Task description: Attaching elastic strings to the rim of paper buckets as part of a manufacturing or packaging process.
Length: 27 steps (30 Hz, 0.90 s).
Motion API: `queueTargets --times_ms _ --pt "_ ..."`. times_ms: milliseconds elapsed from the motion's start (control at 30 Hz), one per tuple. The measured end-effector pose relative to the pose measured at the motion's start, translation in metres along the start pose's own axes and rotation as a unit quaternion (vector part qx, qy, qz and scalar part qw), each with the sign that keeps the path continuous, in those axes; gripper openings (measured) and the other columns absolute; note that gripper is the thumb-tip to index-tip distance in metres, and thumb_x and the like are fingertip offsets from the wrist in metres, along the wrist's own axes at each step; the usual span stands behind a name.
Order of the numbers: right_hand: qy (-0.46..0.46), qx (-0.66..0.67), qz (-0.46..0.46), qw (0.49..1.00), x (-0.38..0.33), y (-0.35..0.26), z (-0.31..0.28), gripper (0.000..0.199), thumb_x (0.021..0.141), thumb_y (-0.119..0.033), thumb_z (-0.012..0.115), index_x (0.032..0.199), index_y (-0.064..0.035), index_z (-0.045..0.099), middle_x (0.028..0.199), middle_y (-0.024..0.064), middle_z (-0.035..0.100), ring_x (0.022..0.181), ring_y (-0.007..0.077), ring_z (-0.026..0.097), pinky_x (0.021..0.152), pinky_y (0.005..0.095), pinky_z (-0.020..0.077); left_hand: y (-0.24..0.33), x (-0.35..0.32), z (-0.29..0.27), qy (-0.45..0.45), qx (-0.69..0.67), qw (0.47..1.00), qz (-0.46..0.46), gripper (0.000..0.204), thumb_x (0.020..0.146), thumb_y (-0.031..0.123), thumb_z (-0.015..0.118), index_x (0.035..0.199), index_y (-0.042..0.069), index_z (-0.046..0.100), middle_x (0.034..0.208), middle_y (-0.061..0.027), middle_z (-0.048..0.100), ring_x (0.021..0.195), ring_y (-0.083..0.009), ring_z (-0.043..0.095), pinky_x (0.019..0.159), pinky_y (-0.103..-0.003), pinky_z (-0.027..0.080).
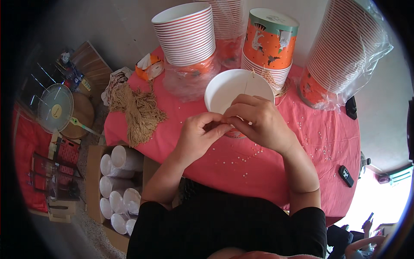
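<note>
In front of me on the table stands a white-lined paper bucket (pixel 217 93), open end up, with a strip of orange outer wall showing below my hands. A bit of tan cord (pixel 253 74) sits at its far rim. At the near rim my left hand (pixel 199 134) and my right hand (pixel 261 122) meet, thumbs and fingers pinched together. Whatever is between the fingertips is too small and covered to make out. My right hand hides part of the bucket's inside.
Tall stacks of nested buckets (pixel 185 39) stand at the back, some in clear plastic (pixel 345 52). Bundled tan cords (pixel 140 110) lie left on the pink tablecloth (pixel 267 181). A black remote-like object (pixel 346 176) lies right. Below left is a carton (pixel 95 185) of wrapped cups.
</note>
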State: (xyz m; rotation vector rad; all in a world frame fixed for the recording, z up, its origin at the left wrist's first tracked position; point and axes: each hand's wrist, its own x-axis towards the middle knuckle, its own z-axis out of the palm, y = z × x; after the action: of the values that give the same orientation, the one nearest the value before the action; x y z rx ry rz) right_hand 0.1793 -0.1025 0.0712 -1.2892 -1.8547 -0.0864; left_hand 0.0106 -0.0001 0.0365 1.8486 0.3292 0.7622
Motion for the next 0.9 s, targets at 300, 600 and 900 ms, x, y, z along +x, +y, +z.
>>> queueTargets --times_ms 300,600,900 --pt "0.042 -0.079 -0.057 0.994 0.000 0.004 0.001 0.022 0.069 -0.009 0.073 0.090 -0.0078 0.065 0.090 0.0050 0.062 0.072 0.0260 0.063 0.064 0.0374 0.0490 -0.021 0.004 -0.020 -0.015 -0.229 0.964 -0.137 0.014 0.092 0.012 0.065 0.102 0.001 0.064 0.080 -0.0073 0.067 0.056 -0.0019 0.044 0.048 -0.017 0.031" --pt "0.008 -0.139 -0.071 0.988 0.002 0.002 0.007 0.021 0.072 -0.011 0.073 0.087 -0.0069 0.059 0.083 0.0057 0.059 0.068 0.0264 0.060 0.063 0.0376 0.0477 -0.015 0.004 -0.019 -0.051 -0.218 0.967 -0.124 0.015 0.092 0.011 0.066 0.102 0.000 0.065 0.083 -0.0023 0.067 0.064 -0.0029 0.054 0.055 -0.017 0.042" --pt "0.021 -0.062 -0.021 0.998 0.003 -0.005 -0.017 0.011 0.077 -0.004 0.067 0.085 -0.0055 0.060 0.084 0.0074 0.060 0.069 0.0280 0.059 0.064 0.0371 0.0467 -0.019 -0.003 -0.018 -0.025 -0.151 0.986 -0.066 0.012 0.092 0.003 0.063 0.103 -0.001 0.064 0.091 -0.0017 0.066 0.084 -0.0060 0.060 0.073 -0.019 0.049"
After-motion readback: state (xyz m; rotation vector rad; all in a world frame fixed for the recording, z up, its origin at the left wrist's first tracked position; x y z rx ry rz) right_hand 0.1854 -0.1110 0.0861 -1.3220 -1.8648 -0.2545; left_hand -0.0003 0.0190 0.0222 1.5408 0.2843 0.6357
